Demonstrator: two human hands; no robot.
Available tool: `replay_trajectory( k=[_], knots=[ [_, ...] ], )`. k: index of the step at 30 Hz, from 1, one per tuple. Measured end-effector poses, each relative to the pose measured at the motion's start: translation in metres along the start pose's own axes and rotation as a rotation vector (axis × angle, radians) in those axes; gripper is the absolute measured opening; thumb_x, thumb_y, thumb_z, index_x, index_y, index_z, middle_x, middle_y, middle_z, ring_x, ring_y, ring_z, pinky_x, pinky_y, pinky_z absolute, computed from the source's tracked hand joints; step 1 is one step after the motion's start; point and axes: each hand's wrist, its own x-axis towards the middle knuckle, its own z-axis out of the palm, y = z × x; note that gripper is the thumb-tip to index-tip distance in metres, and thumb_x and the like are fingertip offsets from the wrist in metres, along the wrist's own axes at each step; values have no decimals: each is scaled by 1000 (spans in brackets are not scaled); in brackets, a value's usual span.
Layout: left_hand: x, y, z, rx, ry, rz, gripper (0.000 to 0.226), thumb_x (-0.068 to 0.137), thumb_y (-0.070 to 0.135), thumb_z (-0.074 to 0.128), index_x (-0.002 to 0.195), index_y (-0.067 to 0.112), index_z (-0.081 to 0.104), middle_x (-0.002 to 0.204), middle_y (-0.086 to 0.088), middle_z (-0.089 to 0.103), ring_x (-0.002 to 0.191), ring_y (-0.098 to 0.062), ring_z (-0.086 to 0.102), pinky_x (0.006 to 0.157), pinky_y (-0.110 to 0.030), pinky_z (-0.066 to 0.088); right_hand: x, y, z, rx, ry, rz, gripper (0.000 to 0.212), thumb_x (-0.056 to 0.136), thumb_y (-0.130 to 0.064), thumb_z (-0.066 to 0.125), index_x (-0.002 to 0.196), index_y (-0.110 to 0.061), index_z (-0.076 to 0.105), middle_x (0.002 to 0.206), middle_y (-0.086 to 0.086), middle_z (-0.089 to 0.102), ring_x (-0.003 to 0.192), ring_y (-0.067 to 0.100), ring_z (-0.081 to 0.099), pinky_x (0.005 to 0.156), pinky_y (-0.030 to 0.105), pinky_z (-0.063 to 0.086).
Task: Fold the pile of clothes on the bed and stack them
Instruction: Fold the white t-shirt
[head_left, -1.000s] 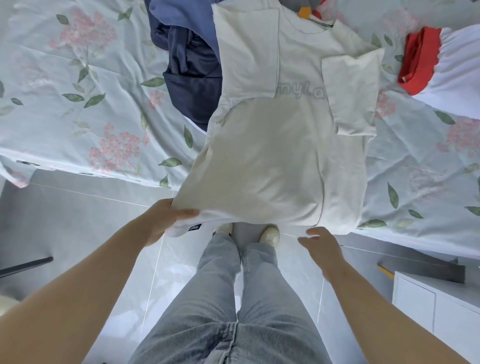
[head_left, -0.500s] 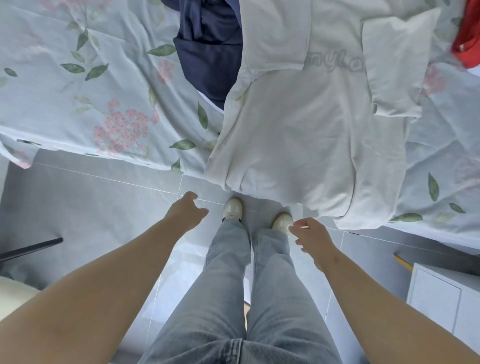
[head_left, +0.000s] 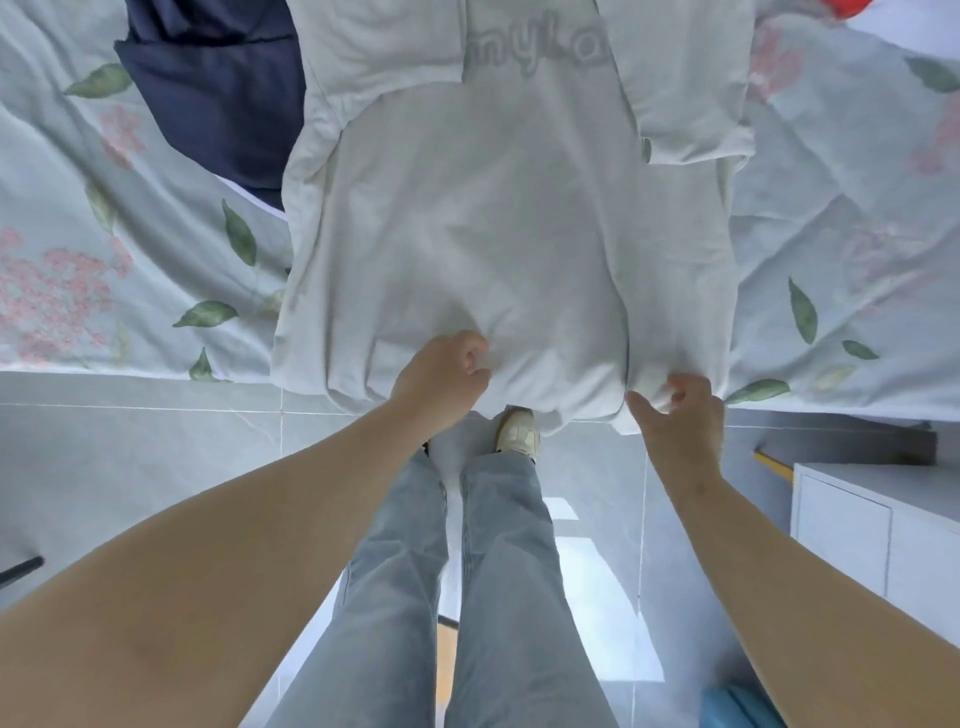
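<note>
Both hands are closed on the hem of the white T-shirt (head_left: 493, 234) at the near edge of the floral sheet (head_left: 104, 218): my left hand (head_left: 441, 379) bunches the cloth, my right hand (head_left: 680, 415) pinches its corner. Beyond them the shirt lies lettering-up, sleeves folded inward, and a navy garment (head_left: 218, 93) lies against its left side

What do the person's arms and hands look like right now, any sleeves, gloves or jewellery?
Both forearms are bare to the frame edge, no sleeve showing. The left hand and right hand wear no gloves, and no watch, ring or bracelet shows. Below them, light blue jeans and a pale cream shoe.
</note>
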Motion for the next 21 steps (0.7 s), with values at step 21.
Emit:
replay_trajectory(
  k=[21],
  knots=[
    [23, 52, 25, 287, 90, 134, 5, 86, 17, 65, 88, 16, 60, 82, 5, 58, 86, -21, 56, 69, -26, 36, 48, 29, -44, 397, -59, 90, 20, 90, -21, 60, 78, -15, 45, 72, -3, 46, 62, 11, 42, 51, 17, 31]
  ],
)
